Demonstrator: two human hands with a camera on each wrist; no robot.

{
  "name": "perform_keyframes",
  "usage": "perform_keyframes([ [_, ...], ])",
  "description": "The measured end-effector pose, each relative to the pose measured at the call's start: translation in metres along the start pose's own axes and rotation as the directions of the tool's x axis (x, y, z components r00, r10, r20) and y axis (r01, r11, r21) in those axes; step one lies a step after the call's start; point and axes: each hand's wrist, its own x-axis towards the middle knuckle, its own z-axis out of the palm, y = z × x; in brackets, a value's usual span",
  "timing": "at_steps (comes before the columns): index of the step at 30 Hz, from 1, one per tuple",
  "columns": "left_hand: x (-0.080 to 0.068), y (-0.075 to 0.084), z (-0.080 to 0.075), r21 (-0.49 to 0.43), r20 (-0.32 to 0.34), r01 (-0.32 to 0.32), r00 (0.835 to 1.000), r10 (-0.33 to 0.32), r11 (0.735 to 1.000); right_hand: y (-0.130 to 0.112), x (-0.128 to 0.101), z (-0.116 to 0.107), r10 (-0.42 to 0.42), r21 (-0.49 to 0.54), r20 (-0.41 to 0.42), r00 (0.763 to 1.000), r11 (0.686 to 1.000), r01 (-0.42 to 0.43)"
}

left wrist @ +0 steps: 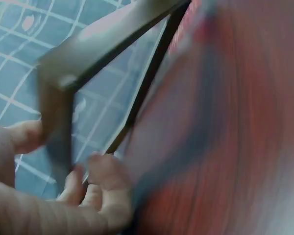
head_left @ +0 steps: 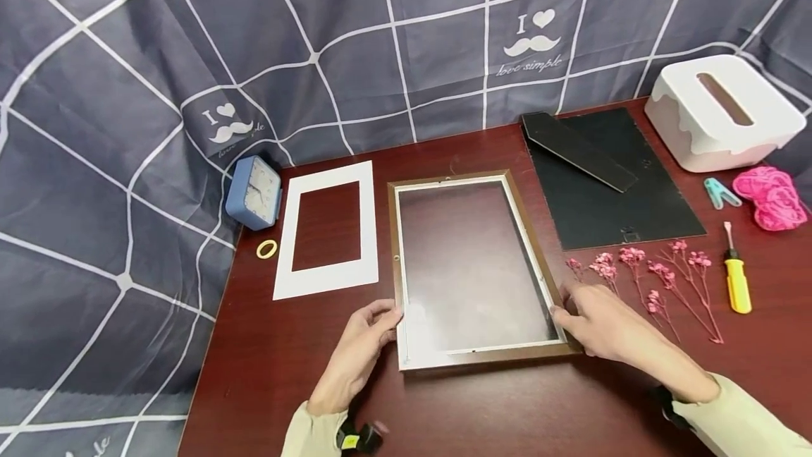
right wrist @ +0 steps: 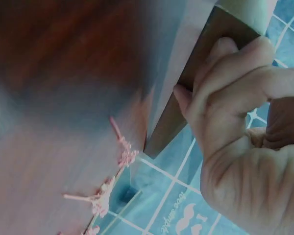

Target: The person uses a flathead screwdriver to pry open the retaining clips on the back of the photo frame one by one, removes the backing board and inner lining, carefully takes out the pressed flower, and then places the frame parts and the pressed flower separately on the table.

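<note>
A brown picture frame (head_left: 478, 356) with a clear pane and a white inner edge is held by its two sides, above or on the dark red table. My left hand (head_left: 364, 344) pinches its left side near the bottom corner, thumb on top. In the left wrist view the fingers (left wrist: 110, 181) curl under the frame's edge. On the opposite side my right hand (head_left: 603, 319) grips the lower right edge. The right wrist view shows those fingers (right wrist: 225, 83) bent against the brown wood. Whether the frame's bottom edge touches the table is hard to tell.
Left of the frame lie a white mat (head_left: 326, 278), a yellow ring (head_left: 266, 249) and a blue clock (head_left: 255, 192). On the right are a black backing board (head_left: 609, 210), pink dried flowers (head_left: 662, 273), a screwdriver (head_left: 737, 281), a clip (head_left: 721, 193), pink yarn (head_left: 770, 197) and a tissue box (head_left: 723, 115).
</note>
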Motion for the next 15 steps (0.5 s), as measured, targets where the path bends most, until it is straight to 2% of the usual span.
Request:
perform_keyframes([
  [3,-0.004,-0.004,0.006,-0.195,0.141,0.037,0.990,-0.009,0.980,-0.002,-0.004,0.002,0.031,0.051,0.024,0.999,0.998,-0.032],
  [7,-0.005,-0.010,0.008,-0.397,0.285,0.112,0.958,0.006,0.911,-0.003,-0.009,0.005,0.030,0.039,-0.044,0.999,0.999,-0.028],
  [10,-0.004,-0.013,0.008,-0.455,0.317,0.124,0.948,0.030,0.882,-0.005,-0.017,0.007,0.054,0.046,-0.140,0.989,0.998,-0.048],
  [12,-0.005,-0.014,0.008,-0.482,0.338,0.130,0.940,0.047,0.866,-0.006,-0.023,0.010,0.097,0.099,-0.174,0.980,0.992,-0.080],
  [15,-0.005,-0.015,0.010,-0.499,0.358,0.143,0.932,0.053,0.855,-0.008,-0.030,0.014,0.142,0.226,-0.134,0.981,0.968,-0.109],
])
